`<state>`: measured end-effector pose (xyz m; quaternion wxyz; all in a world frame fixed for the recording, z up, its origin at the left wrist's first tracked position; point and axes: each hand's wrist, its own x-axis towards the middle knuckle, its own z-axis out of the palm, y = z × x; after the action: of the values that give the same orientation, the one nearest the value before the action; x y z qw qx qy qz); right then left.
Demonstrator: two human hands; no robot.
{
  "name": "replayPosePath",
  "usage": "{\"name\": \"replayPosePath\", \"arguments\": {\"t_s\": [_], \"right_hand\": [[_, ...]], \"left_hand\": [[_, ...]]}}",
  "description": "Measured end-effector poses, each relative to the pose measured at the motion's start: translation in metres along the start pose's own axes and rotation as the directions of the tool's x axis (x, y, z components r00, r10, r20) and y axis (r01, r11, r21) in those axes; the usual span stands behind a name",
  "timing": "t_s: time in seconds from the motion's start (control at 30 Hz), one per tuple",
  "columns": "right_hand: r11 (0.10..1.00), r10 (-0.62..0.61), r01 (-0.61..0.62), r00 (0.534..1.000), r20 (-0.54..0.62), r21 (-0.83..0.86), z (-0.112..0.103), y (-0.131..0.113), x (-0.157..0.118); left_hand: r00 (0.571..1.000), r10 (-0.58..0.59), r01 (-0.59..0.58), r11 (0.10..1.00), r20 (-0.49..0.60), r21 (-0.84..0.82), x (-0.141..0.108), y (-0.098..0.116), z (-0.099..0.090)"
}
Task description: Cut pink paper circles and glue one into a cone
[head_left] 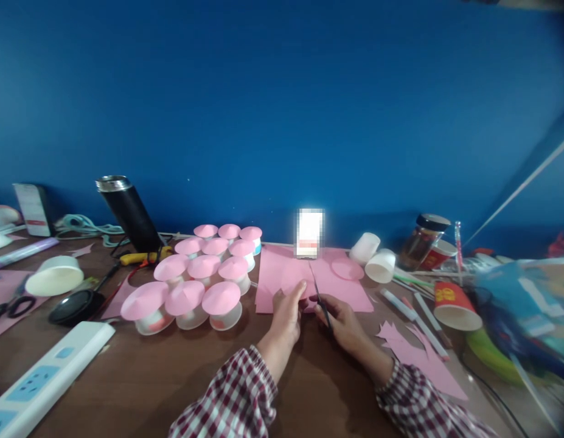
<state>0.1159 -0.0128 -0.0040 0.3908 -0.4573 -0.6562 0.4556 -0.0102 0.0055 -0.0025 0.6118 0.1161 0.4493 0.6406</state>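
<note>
Near the middle of the table, my left hand (288, 313) is closed on a round piece of pink paper (296, 275), thumb on top. My right hand (339, 319) grips dark scissors (323, 309), whose blades point away from me beside the piece's right edge. Beneath and beyond both hands lie larger pink sheets (270, 286). A separate pink disc (348, 268) rests on their right part. To the left of my hands stand several paper cups topped with shallow pink cones (221, 297), arranged in rows.
A power strip (48, 377), black bottle (131, 213) and second scissors (12, 309) are at the left. White cups (381, 266), a lidded jar (421, 243), a red cup (455, 304), markers (430, 334) and pink scraps (418, 362) are at the right. A phone (309, 234) stands behind.
</note>
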Motion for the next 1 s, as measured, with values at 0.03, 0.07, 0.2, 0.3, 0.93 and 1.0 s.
{"name": "replayPosePath", "arguments": {"t_s": [0.03,0.07,0.2,0.3,0.93,1.0], "right_hand": [[1.000,-0.005,0.005,1.000,0.000,-0.005,0.0000,-0.0006,0.0000],[1.000,-0.008,0.008,1.000,-0.002,-0.013,0.0000,-0.0010,0.0000],[1.000,0.000,0.000,1.000,-0.012,-0.025,0.0006,-0.0006,0.0002],[1.000,-0.001,0.001,1.000,0.000,-0.003,0.0012,0.0012,0.0005],[1.000,0.016,-0.016,1.000,-0.005,0.004,0.0009,-0.0030,-0.0001],[1.000,0.016,-0.016,1.000,-0.004,0.000,0.0007,-0.0026,0.0002]], "left_hand": [[1.000,0.001,-0.001,1.000,0.003,-0.001,0.0006,-0.0006,-0.0004],[1.000,0.000,0.000,1.000,0.010,0.000,0.0012,-0.0011,-0.0007],[1.000,0.005,-0.005,1.000,0.009,0.004,0.0024,-0.0013,-0.0006],[1.000,0.012,-0.012,1.000,0.004,0.008,0.0015,-0.0002,0.0003],[1.000,0.003,-0.003,1.000,0.000,0.009,0.0017,-0.0008,-0.0004],[1.000,0.002,-0.002,1.000,0.004,0.010,0.0013,-0.0003,-0.0001]]}}
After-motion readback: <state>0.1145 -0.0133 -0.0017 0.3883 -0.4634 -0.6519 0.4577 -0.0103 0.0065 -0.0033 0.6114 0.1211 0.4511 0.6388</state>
